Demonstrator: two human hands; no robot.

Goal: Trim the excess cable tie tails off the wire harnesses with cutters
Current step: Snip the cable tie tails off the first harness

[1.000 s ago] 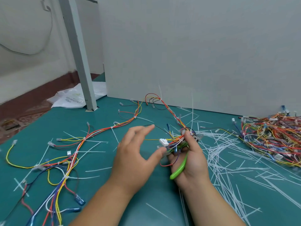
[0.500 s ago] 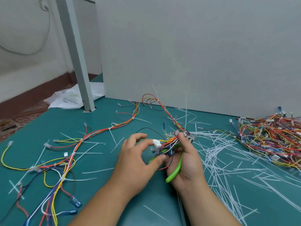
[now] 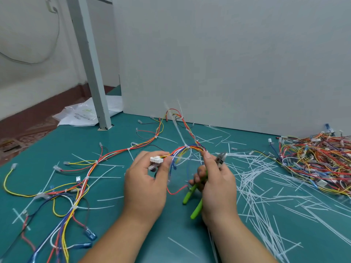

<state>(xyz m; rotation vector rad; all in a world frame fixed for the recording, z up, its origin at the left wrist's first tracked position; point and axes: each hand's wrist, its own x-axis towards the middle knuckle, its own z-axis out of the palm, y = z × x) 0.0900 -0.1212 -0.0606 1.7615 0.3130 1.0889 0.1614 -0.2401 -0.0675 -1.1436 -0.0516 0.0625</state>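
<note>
Left hand [image 3: 146, 185]: fingers and thumb pinch a white connector [image 3: 156, 159] at one end of the harness [image 3: 195, 147], lifted off the tabletop [image 3: 110, 223].
Right hand [image 3: 216, 188]: fingers curled round the green handles of the cutters [image 3: 191, 194]; the index finger is stretched forward, its tip at the wire bundle.
Cutters: the metal head points up and away, just right of that index finger and beside the bundle. The handles are spread apart (the head is blurred, so I cannot tell how the blades stand).
Harness: coloured wires span the gap between the two hands, then run away toward the grey board [image 3: 228, 63].
Cable tie [image 3: 187, 146]: white, wrapped round the bundle between the hands; its long tail [image 3: 177, 128] rises up and away, uncut.
Second harness [image 3: 85, 179]: flat on the tabletop to the left, with several white ties along it.
Pile of harnesses [image 3: 313, 158]: far right, by the board.
Loose white strips [image 3: 256, 177]: scattered thickly right of the right hand, sparser on the left.
Background: grey post [image 3: 91, 63] standing on the tabletop's far left, white plastic bag [image 3: 81, 114] behind it.
</note>
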